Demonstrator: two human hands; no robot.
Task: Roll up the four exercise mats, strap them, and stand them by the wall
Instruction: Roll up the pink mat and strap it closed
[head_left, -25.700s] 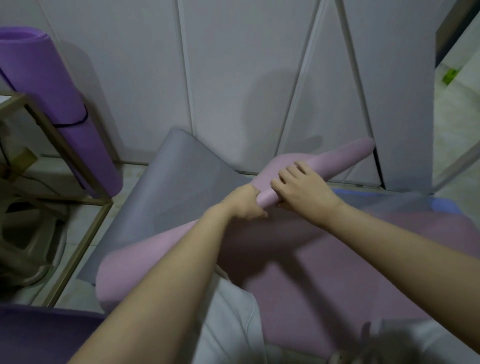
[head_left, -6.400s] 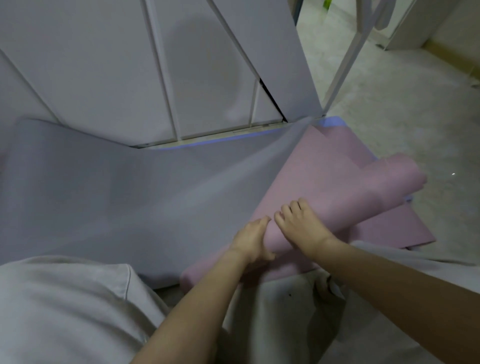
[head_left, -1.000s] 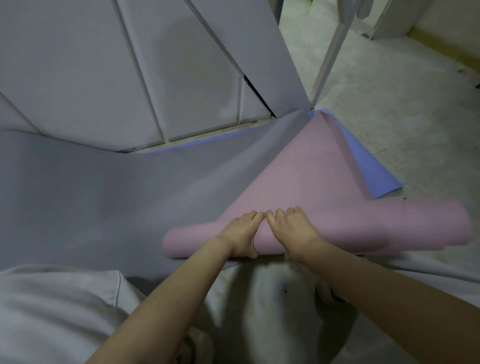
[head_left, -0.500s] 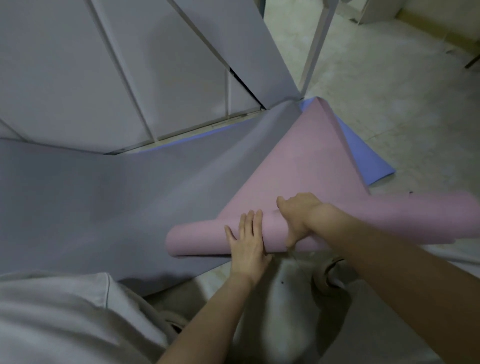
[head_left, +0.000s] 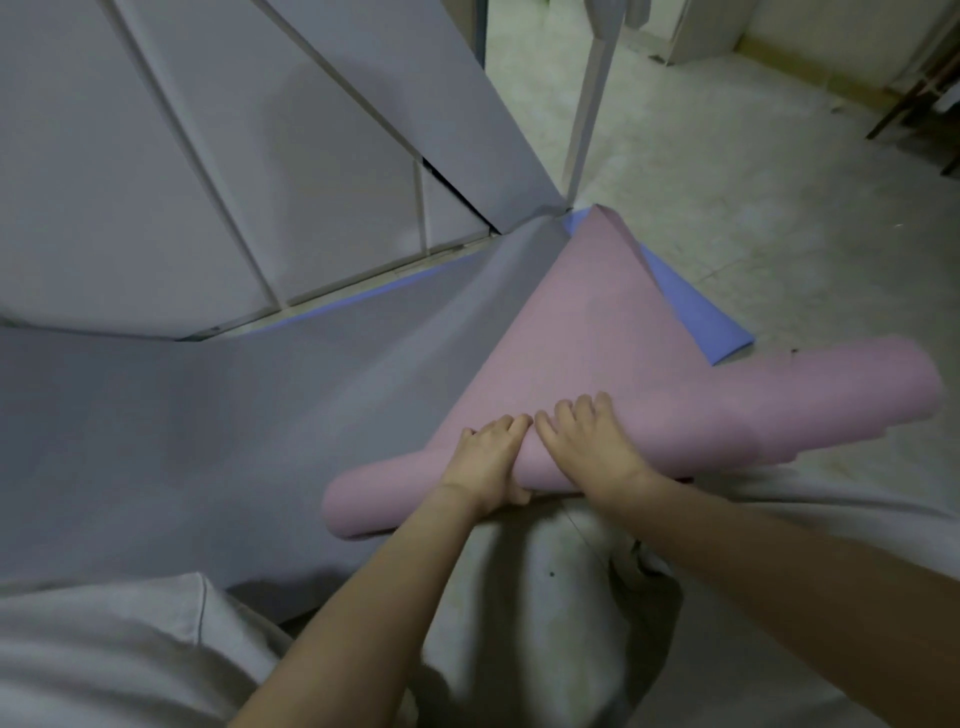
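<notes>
Rightward, the pale tiled floor (head_left: 737, 218) lies bare beyond the mats, the widest free ground in view, while the white panelled wall (head_left: 218, 156) closes off the far side and a slim white post (head_left: 589, 104) stands at the corner where the wall ends. Lying partly rolled across the middle is the pink mat (head_left: 587, 322): its rolled part forms a long tube running from lower left to the right edge of view, and its unrolled sheet stretches away to a folded corner near the post. Under that sheet a blue mat (head_left: 696, 312) shows as a wedge on the right and as a thin strip along the foot of the wall. A grey mat (head_left: 197, 415) spreads flat to the left, its far edge climbing against the wall (its near edge ends by the person's knee). Both hands rest side by side on top of the roll, fingertips almost touching. The left hand (head_left: 485, 460) curls over the tube with its thumb tucked beneath, gripping it; the right hand (head_left: 587, 441) presses down with fingers bent over the roll's crest. Close to the camera, the person's grey trousers (head_left: 545, 623) fill the foreground, touching the roll's near side.
</notes>
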